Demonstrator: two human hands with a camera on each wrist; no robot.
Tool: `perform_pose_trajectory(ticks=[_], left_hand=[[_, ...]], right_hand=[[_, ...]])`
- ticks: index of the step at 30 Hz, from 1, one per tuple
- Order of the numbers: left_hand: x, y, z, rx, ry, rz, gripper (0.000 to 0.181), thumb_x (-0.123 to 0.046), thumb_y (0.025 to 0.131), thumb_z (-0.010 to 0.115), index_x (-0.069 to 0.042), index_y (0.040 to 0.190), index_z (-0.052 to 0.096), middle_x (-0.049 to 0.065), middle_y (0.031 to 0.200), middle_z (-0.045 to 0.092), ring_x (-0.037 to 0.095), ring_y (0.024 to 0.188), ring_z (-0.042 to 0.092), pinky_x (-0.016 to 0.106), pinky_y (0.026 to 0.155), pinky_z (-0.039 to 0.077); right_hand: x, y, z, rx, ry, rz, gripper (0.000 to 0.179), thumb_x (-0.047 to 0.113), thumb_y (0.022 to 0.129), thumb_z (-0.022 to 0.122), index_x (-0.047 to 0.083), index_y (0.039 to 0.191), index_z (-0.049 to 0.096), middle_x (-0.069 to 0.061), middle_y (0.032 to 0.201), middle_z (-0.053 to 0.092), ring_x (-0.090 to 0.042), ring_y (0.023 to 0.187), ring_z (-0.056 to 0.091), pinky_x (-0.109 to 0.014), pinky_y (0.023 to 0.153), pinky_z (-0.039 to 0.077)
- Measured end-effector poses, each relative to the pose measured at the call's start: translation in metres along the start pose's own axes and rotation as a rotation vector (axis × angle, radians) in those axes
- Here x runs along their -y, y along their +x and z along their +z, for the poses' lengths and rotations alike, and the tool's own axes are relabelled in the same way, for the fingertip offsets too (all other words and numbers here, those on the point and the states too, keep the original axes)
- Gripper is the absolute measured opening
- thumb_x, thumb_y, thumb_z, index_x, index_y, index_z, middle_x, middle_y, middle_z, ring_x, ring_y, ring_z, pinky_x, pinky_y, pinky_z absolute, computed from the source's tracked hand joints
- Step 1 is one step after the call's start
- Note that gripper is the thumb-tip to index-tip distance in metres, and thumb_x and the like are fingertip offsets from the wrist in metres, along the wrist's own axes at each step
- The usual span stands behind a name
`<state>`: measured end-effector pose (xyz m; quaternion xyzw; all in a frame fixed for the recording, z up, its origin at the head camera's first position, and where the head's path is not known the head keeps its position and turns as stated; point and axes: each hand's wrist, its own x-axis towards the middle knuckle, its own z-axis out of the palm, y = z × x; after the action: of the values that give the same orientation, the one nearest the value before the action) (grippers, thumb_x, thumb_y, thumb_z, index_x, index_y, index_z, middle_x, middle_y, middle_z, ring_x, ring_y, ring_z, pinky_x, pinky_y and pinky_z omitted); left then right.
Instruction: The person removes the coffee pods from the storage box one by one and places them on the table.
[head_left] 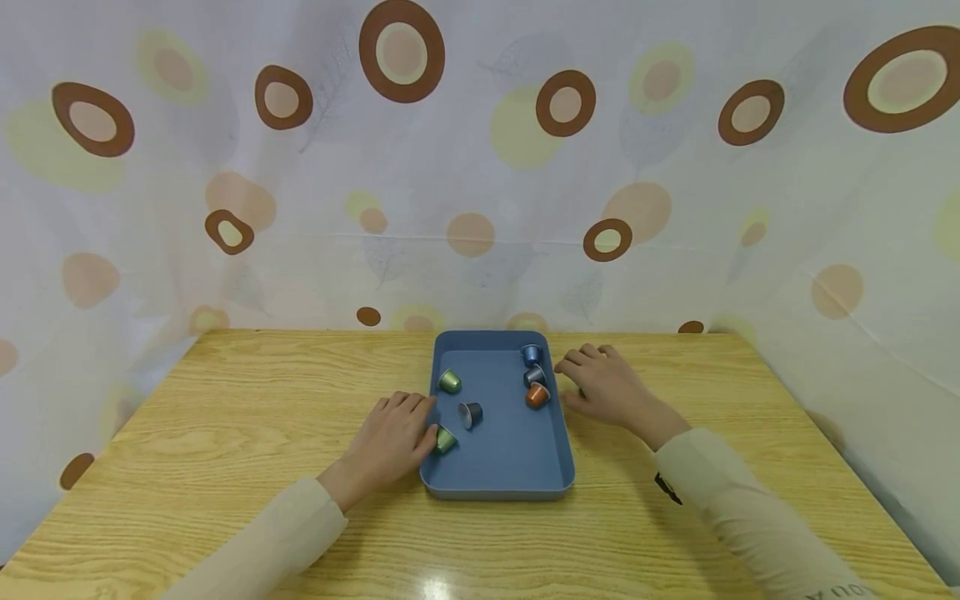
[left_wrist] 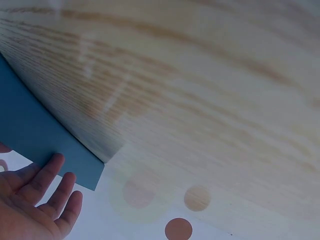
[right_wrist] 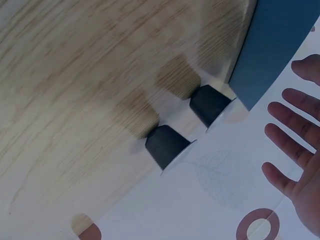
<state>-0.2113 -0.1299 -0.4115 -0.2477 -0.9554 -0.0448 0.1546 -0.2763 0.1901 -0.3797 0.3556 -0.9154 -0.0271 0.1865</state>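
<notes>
A blue rectangular tray (head_left: 498,483) holds several coffee capsules. On its left side lie a green capsule (head_left: 450,381), a dark grey capsule (head_left: 470,414) and another green capsule (head_left: 445,440). A blue capsule (head_left: 532,354), a dark blue capsule (head_left: 534,376) and an orange capsule (head_left: 537,395) line the right side. My left hand (head_left: 390,442) is at the tray's left rim, thumb beside the nearer green capsule; whether they touch is unclear. Just outside the right rim hovers my right hand (head_left: 607,387), fingers spread and holding nothing.
In the right wrist view, two dark capsules, one nearer the tray (right_wrist: 209,104) and one farther off (right_wrist: 166,145), stand on the wooden table (head_left: 300,375) outside the tray wall. A patterned cloth (head_left: 480,167) hangs behind the table.
</notes>
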Motion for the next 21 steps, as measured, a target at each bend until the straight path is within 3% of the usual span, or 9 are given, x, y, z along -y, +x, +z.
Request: perform_pose_trajectory(ticks=[11, 21], left_hand=[[0.000, 0.001, -0.001, -0.024, 0.008, 0.012, 0.040, -0.030, 0.092, 0.048, -0.005, 0.121, 0.057, 0.007, 0.113, 0.062, 0.024, 0.104, 0.055, 0.039, 0.086, 0.046], [-0.001, 0.000, 0.000, -0.017, 0.006, 0.006, 0.040, -0.029, 0.091, 0.048, -0.004, 0.122, 0.057, 0.007, 0.113, 0.062, 0.024, 0.104, 0.055, 0.039, 0.086, 0.046]], right_hand=[[0.017, 0.013, 0.002, 0.045, -0.032, -0.017, 0.034, 0.034, 0.079, 0.068, 0.013, 0.106, 0.063, -0.004, 0.104, 0.062, -0.024, 0.099, 0.055, -0.046, 0.085, 0.044], [0.024, 0.017, 0.012, 0.035, -0.021, -0.048, 0.030, 0.027, 0.078, 0.068, 0.014, 0.105, 0.063, -0.002, 0.102, 0.062, -0.023, 0.096, 0.055, -0.046, 0.084, 0.044]])
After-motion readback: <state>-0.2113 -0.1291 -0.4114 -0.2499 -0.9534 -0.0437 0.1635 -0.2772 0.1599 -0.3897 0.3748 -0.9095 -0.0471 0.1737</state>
